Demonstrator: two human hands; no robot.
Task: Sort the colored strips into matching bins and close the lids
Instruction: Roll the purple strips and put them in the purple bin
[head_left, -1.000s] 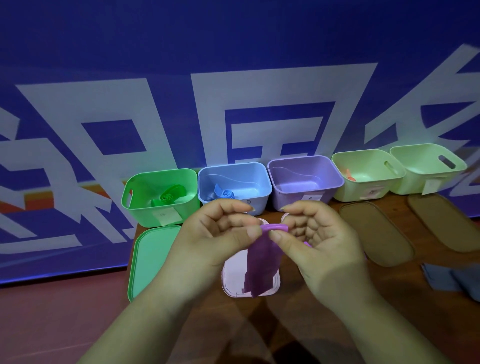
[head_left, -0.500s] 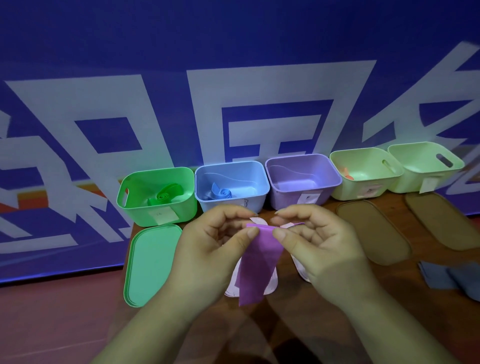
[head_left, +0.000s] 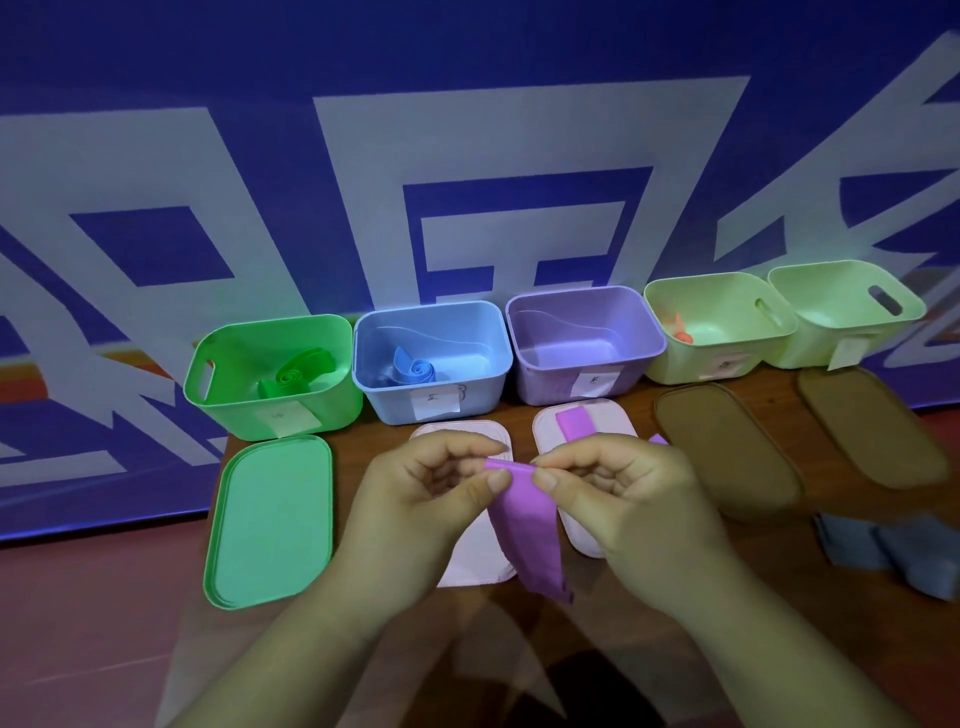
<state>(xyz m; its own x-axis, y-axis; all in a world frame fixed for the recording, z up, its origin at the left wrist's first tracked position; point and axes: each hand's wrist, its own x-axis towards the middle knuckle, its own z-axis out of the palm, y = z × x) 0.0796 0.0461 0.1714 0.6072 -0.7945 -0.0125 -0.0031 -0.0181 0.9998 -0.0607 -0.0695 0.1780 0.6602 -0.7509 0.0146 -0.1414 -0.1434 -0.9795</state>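
Purple strip (head_left: 524, 535), one, is hanging over two pink lids (head_left: 475, 566) near the open purple bin (head_left: 587, 387), left hand (head_left: 415, 509) and right hand (head_left: 623, 499) each pinching its top edge, which is curling over again after lying flat a moment ago, so rolling is resuming and binning is waiting, with nothing blocking the bin.

A purple strip (head_left: 527, 535) hangs, held by its curled top edge, just in front of the open, empty purple bin (head_left: 550, 384), left of which the open blue bin (head_left: 384, 405) holds 1 rolled blue strip (head_left: 415, 370) and, farther left, the open green bin (head_left: 234, 410) holds 1 rolled green strip (head_left: 293, 376).
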